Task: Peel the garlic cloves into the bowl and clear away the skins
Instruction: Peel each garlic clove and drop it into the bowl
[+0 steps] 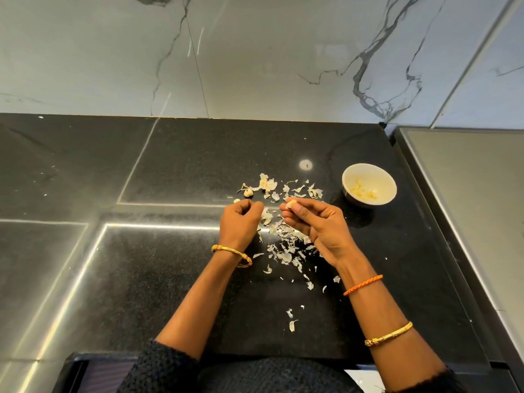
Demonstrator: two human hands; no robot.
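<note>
Pinching a garlic clove (291, 204) in the right hand (314, 222) beside the bowl (368, 185).

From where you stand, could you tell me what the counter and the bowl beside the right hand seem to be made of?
The counter looks like polished black stone, perhaps granite: fine pale speckles and sharp mirror-like reflections of light strips. The bowl looks like glazed ceramic: smooth cream inside, thick rim, darker outer wall; glossy plastic cannot be ruled out.

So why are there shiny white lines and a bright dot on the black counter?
Head view: that is glare; ceiling lights reflect off the polished counter as bright strips, plus one round spot near the bowl. The wide lens also bends the straight edges.
</note>
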